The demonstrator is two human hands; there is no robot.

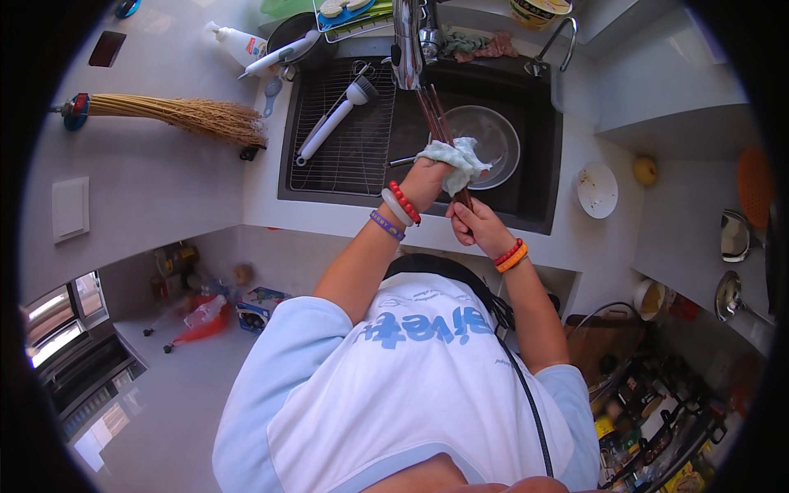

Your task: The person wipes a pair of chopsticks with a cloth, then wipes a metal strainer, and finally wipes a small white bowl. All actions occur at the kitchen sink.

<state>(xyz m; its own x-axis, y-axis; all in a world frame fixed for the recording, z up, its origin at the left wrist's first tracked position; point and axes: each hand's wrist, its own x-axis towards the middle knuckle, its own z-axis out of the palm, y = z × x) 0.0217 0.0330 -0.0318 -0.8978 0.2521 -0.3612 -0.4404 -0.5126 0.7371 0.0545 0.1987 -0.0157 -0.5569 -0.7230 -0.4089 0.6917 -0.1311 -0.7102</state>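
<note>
My left hand [428, 182] grips a pale green-white cloth [455, 161] wrapped about the middle of a bundle of dark brown chopsticks [436, 120]. My right hand [481, 227] is closed around the near ends of the same chopsticks. Their far ends point up under the chrome faucet [407, 49]. Below the cloth, in the black sink [536, 203], lies a round shallow metal vessel [499, 132], partly hidden by the cloth and chopsticks. A short dark handle [402, 162] shows left of my left hand; whether it belongs to the vessel I cannot tell.
A wire rack [339, 169] in the sink's left side carries a white-handled brush [330, 129]. At left is a straw broom [172, 114]; behind stand a white bottle [240, 44] and a dark pot [302, 46]. A white bowl [596, 190] sits on the right counter.
</note>
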